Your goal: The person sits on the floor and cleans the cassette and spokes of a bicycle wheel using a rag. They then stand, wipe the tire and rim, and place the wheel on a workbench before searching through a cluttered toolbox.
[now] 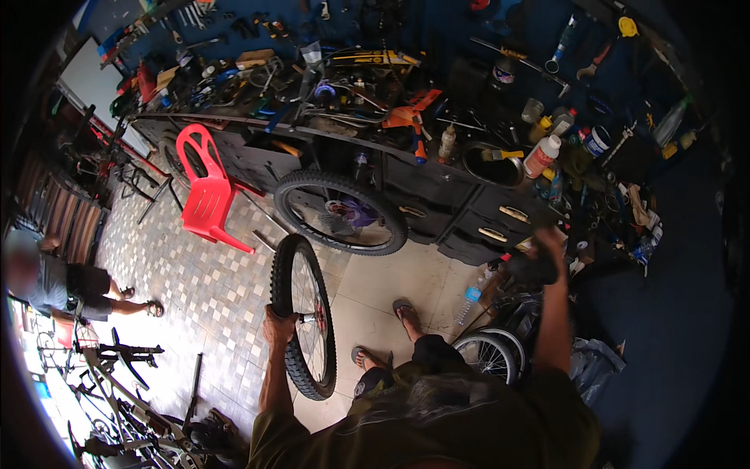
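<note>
Left hand (279, 324) grips the wheel (315, 318) by its tyre (283, 270), likely light, stiff, best held there; right hand (552, 241): blurred, can't tell.

L hand (279, 327) low, L of the torso, well back from the worktop's (355, 143) front edge; fingers curled in a firm grip. L forearm (275, 379) rises approx. straight from the lower edge of view, wrist roughly in line. R forearm (555, 324) extends further fwd, R hand (553, 244) nr the R end of the worktop's front edge. It's dark & blurred, so finger pose can't be told for sure. Feet apart, R foot (407, 311) ahead of L foot (364, 358).
</note>
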The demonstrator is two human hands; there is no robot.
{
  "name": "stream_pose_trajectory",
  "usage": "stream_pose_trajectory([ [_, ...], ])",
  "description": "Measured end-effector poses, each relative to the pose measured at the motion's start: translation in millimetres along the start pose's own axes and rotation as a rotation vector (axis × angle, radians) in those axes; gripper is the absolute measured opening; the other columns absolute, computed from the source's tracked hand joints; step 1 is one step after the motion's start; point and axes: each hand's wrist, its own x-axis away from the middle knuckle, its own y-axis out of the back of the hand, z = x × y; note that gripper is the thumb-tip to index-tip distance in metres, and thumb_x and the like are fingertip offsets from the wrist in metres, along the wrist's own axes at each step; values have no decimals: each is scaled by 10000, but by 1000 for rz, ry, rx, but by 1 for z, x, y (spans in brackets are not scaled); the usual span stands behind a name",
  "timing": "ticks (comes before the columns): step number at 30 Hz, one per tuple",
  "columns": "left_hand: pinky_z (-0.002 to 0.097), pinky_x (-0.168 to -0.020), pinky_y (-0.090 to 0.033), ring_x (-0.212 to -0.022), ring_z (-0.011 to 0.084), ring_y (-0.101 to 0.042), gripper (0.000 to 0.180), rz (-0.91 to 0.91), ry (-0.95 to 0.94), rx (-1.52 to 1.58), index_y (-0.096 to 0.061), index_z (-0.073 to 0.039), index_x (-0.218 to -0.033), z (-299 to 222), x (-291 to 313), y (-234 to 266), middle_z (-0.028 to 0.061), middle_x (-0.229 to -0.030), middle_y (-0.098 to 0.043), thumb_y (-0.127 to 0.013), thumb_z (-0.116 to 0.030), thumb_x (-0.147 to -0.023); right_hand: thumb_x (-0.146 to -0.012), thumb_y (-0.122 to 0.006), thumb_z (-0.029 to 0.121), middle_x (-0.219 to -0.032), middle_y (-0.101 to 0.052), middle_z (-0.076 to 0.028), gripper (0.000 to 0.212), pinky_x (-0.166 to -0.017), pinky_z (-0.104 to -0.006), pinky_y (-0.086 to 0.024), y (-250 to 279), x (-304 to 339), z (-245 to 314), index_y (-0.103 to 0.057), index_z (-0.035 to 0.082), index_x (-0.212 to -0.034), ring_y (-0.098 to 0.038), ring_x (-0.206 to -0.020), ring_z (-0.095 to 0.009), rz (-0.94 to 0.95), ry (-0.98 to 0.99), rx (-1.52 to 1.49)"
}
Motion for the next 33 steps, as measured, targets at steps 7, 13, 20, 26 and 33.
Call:
stream_pose_trajectory([
  [7, 291, -682, -506, -737, 148, -610, 507, 10, -295, 610, -588, 43, -1114, -54, 97, 208, 69, -867, -667, -798, -122, -683, -789, -613, 31, -1109, -586, -60, 646, -694, -375, -557, -68, 27, -269, -453, 155, -1402, -618, -885, -216, 180, -380, 123],
  [13, 284, -794, -490, -838, 158, -622, 710, -191, -361, 807, -560, 48, -1248, -76, 189, 318, 63, -987, -663, -823, -192, -633, -852, -585, 73, -1232, -586, -142, 574, -842, -435, -552, -127, 59, -370, -451, 68, -1411, -617, -1063, -305, 121, -525, 356],
  [20, 278, -831, -465, -907, 153, -604, 803, -363, -322, 678, -572, 28, -1277, 15, 159, 341, 59, -1066, -653, -872, -399, -667, -1004, -463, 236, -1018, -683, -131, 259, -848, -425, -581, -220, 80, -345, -612, 100, -1168, -689, -922, -264, 366, -793, -372],
  [26, 271, -786, -477, -857, 172, -619, 677, -335, -440, 1045, -557, 70, -1231, -66, 168, 293, 92, -1019, -649, -787, -314, -723, -996, -441, 306, -1050, -701, -113, 351, -850, -442, -576, -210, 50, -326, -619, 91, -1209, -694, -911, -262, 293, -757, -427],
  [33, 286, -768, -490, -813, 173, -618, 542, -276, -475, 987, -575, 51, -1163, -91, 136, 268, 87, -948, -649, -738, -278, -763, -993, -460, 336, -1063, -703, -92, 361, -849, -399, -569, -181, 26, -347, -621, 103, -1217, -687, -940, -250, 326, -661, -553],
])
